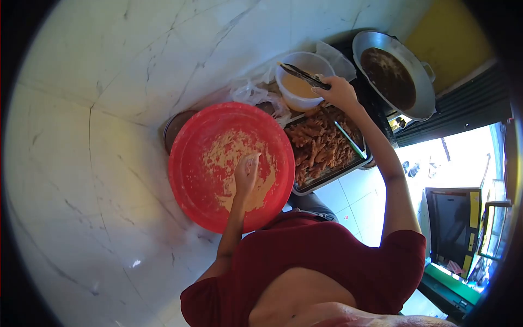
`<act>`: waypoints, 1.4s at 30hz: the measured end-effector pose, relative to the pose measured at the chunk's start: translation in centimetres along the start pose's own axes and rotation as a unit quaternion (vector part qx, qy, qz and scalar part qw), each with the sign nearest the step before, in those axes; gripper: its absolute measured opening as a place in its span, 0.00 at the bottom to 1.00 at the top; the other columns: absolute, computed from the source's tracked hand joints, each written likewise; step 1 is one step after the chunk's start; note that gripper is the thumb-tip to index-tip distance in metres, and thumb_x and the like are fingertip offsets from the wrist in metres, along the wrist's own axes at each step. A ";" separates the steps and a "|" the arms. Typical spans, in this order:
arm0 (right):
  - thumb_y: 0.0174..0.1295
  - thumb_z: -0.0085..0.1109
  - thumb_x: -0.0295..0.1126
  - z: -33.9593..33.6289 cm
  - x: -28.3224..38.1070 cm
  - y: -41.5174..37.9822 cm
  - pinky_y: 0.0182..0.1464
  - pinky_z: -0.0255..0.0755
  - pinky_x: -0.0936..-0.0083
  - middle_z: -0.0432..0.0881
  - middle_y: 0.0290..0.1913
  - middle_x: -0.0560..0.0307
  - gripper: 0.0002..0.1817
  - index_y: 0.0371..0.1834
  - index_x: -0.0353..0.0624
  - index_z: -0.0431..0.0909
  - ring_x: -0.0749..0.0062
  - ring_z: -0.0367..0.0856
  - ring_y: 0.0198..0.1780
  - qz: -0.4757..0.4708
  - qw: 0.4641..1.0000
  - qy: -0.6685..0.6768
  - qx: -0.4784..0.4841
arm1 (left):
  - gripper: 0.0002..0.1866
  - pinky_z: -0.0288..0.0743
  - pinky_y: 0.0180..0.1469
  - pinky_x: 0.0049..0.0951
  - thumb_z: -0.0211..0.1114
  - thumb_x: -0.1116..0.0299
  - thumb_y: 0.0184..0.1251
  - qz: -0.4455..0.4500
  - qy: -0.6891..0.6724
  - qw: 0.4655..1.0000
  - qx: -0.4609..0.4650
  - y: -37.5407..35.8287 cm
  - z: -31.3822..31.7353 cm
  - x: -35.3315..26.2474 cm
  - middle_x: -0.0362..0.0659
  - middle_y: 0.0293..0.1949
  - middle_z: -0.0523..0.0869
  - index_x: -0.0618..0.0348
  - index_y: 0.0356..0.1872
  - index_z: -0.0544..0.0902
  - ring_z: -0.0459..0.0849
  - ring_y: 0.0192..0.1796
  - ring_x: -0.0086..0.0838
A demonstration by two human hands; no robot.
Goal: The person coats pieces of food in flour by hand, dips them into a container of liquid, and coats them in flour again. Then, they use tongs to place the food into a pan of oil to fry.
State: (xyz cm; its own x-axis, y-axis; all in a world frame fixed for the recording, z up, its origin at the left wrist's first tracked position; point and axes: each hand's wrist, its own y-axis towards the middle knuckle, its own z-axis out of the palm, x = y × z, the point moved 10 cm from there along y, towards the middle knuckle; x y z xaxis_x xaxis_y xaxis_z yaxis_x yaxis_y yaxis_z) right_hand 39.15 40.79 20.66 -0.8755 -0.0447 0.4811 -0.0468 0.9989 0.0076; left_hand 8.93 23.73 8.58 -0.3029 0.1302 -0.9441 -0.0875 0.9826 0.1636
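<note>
My left hand (246, 173) is over the flour (226, 152) inside a wide red basin (188, 196). Its fingers are curled together and dusted with flour; what they hold, if anything, does not show. My right hand (340, 94) grips a pair of dark tongs (305, 75). The tongs reach over a translucent white bowl (321, 68) of yellowish batter (298, 86), their tips near its far side. I see no piece of food between the tips. Below the right hand, a tray (316, 186) carries a heap of brown pieces that look like chicken feet (316, 143).
A large metal wok (425, 92) with dark oil (389, 76) stands at upper right. Crumpled clear plastic bags (253, 94) lie between basin and bowl. A marbled wall (136, 82) borders the far side. A dark cabinet (455, 223) stands at right.
</note>
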 end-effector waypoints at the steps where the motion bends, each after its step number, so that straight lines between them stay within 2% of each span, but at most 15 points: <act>1: 0.48 0.62 0.49 -0.5 0.1 1.1 0.48 0.74 0.64 0.83 0.39 0.49 0.24 0.43 0.43 0.81 0.57 0.82 0.43 -0.063 0.993 -0.077 -0.070 | 0.09 0.71 0.52 0.29 0.59 0.67 0.66 0.025 0.001 1.000 0.013 1.8 1.5 -1.4 0.46 0.43 0.83 0.60 0.41 0.81 0.80 0.48 0.33; 4: 0.46 0.63 0.49 2.6 -2.6 5.4 0.49 0.74 0.64 0.83 0.39 0.48 0.23 0.40 0.44 0.83 0.56 0.81 0.45 -0.029 0.988 -0.151 0.023 | 0.13 0.64 0.59 0.38 0.63 0.66 0.61 0.139 0.041 0.989 0.021 6.3 5.7 -4.2 0.45 0.47 0.81 0.56 0.46 0.79 0.77 0.54 0.36; 7: 0.44 0.65 0.45 6.9 -4.1 8.5 0.45 0.76 0.63 0.84 0.37 0.50 0.19 0.37 0.45 0.83 0.58 0.82 0.42 -0.036 0.974 -0.204 0.096 | 0.19 0.53 0.65 0.49 0.66 0.65 0.57 0.189 0.150 0.970 0.025 9.0 9.1 -5.0 0.42 0.52 0.77 0.53 0.51 0.76 0.71 0.59 0.37; 10: 0.43 0.66 0.42 10.7 -5.8 10.4 0.43 0.76 0.62 0.84 0.36 0.51 0.19 0.38 0.45 0.83 0.58 0.83 0.41 -0.023 0.959 -0.249 0.130 | 0.21 0.46 0.65 0.56 0.66 0.64 0.56 0.149 0.156 0.976 0.042 9.9 11.0 -3.0 0.41 0.55 0.74 0.51 0.53 0.74 0.68 0.62 0.37; 14: 0.41 0.67 0.41 11.2 -6.6 11.1 0.44 0.76 0.64 0.84 0.36 0.51 0.19 0.38 0.45 0.83 0.58 0.83 0.40 -0.021 0.964 -0.231 0.132 | 0.18 0.45 0.65 0.58 0.62 0.67 0.59 0.154 0.149 0.975 0.049 9.7 11.6 -1.4 0.42 0.56 0.73 0.50 0.52 0.75 0.67 0.63 0.39; 21: 0.43 0.66 0.45 1.3 -3.9 7.1 0.46 0.75 0.62 0.83 0.37 0.49 0.19 0.37 0.46 0.84 0.56 0.82 0.40 -0.018 0.989 -0.141 0.043 | 0.15 0.39 0.67 0.55 0.60 0.71 0.58 0.124 0.126 0.984 0.028 9.8 11.6 0.4 0.39 0.53 0.76 0.49 0.48 0.77 0.65 0.65 0.38; 25: 0.46 0.63 0.42 0.4 -3.3 6.9 0.46 0.75 0.63 0.83 0.35 0.50 0.17 0.38 0.47 0.82 0.57 0.82 0.41 -0.029 0.988 -0.151 0.029 | 0.14 0.39 0.67 0.55 0.59 0.71 0.58 0.125 0.112 0.986 0.023 9.7 11.6 0.6 0.39 0.52 0.76 0.50 0.46 0.77 0.66 0.64 0.38; 28: 0.44 0.64 0.44 3.3 -3.4 8.1 0.43 0.76 0.62 0.83 0.35 0.48 0.18 0.36 0.46 0.83 0.55 0.82 0.38 -0.047 0.984 -0.164 0.043 | 0.12 0.40 0.67 0.54 0.60 0.72 0.58 0.129 0.091 0.987 0.022 9.7 11.5 0.3 0.38 0.51 0.77 0.50 0.44 0.78 0.66 0.64 0.38; 32: 0.44 0.65 0.43 11.6 -6.1 10.6 0.42 0.76 0.63 0.83 0.34 0.48 0.17 0.35 0.46 0.83 0.55 0.83 0.37 -0.048 0.968 -0.221 0.110 | 0.11 0.43 0.67 0.51 0.60 0.73 0.57 0.143 0.100 0.984 0.023 9.8 11.4 -0.4 0.38 0.48 0.78 0.50 0.41 0.80 0.67 0.62 0.37; 35: 0.44 0.65 0.42 14.0 -6.8 11.0 0.42 0.76 0.63 0.83 0.34 0.49 0.17 0.35 0.46 0.83 0.56 0.83 0.38 -0.048 0.960 -0.242 0.135 | 0.10 0.43 0.67 0.51 0.60 0.73 0.56 0.142 0.087 0.986 0.027 9.8 11.3 -0.9 0.37 0.48 0.79 0.50 0.41 0.80 0.68 0.62 0.37; 37: 0.45 0.64 0.42 12.6 -6.1 10.5 0.43 0.76 0.63 0.84 0.35 0.49 0.17 0.36 0.46 0.83 0.57 0.83 0.39 -0.039 0.965 -0.216 0.143 | 0.10 0.42 0.67 0.52 0.60 0.73 0.56 0.147 0.094 0.984 0.025 9.8 11.2 -0.9 0.37 0.48 0.79 0.50 0.40 0.80 0.68 0.62 0.37; 42: 0.47 0.63 0.44 4.2 -3.3 6.0 0.43 0.76 0.63 0.83 0.36 0.51 0.17 0.39 0.48 0.83 0.57 0.82 0.40 -0.029 0.988 -0.139 0.059 | 0.09 0.41 0.67 0.52 0.60 0.72 0.57 0.143 0.113 0.983 0.020 9.6 11.4 -0.5 0.37 0.46 0.79 0.49 0.39 0.80 0.68 0.62 0.36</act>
State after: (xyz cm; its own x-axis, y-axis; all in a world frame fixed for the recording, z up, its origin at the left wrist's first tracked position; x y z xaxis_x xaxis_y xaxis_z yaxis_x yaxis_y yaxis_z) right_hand 39.77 46.87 15.41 -0.9673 -0.1205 0.2233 -0.1418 0.9865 -0.0821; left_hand 19.08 34.59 7.31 -0.5135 0.3738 -0.7724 0.0689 0.9152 0.3971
